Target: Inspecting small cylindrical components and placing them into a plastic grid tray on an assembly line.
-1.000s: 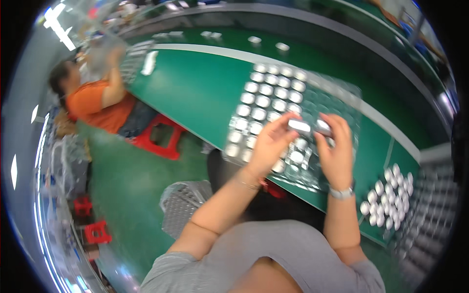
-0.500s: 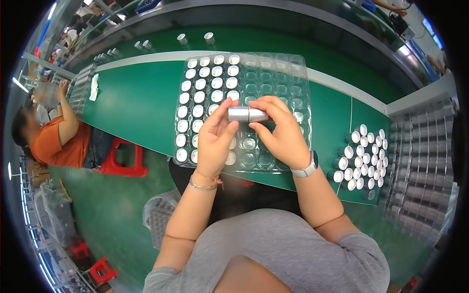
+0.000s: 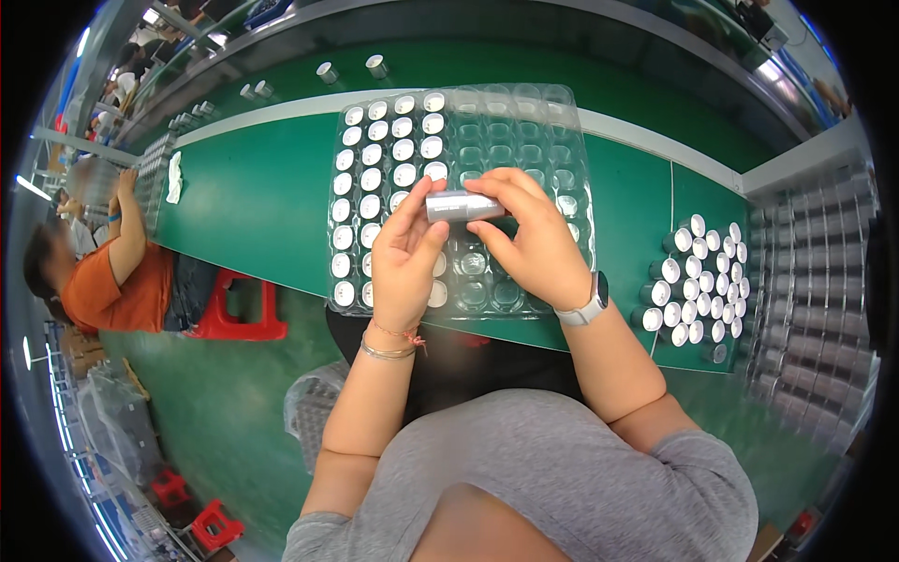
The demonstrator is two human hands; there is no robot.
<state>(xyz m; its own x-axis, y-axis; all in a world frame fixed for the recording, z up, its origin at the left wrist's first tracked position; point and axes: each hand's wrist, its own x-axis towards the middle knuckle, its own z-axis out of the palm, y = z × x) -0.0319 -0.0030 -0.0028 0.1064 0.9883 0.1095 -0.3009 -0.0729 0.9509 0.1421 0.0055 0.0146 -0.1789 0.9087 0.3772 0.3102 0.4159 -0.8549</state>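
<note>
A silver-grey metallic cylinder point(image 3: 451, 206) with a seam around it lies level between my two hands, above a see-through plastic tray point(image 3: 499, 133). The fingertips and thumb of my left hand point(image 3: 403, 267) close on its left end. My right hand point(image 3: 536, 245), with a watch on the wrist, pinches its right end between thumb and fingers. Small dark print shows on its side. Below, the tray's left columns hold upright cylinders with white round tops point(image 3: 372, 153). Its right columns show mostly bare moulded pockets. My hands hide some middle pockets.
A cluster of silver cylinders with white ends point(image 3: 693, 288) stands on the green table point(image 3: 253, 206) to the right. Stacked plastic trays point(image 3: 796, 309) rise beyond it. A few cylinders point(image 3: 376, 66) stand along the far green strip. At left a person in orange point(image 3: 117, 276) sits on a red stool point(image 3: 248, 309).
The cylinder has turned in my fingers, so print now shows on its side, and it tilts slightly differently. Both hands still grip it. The whole view has shifted a little.
</note>
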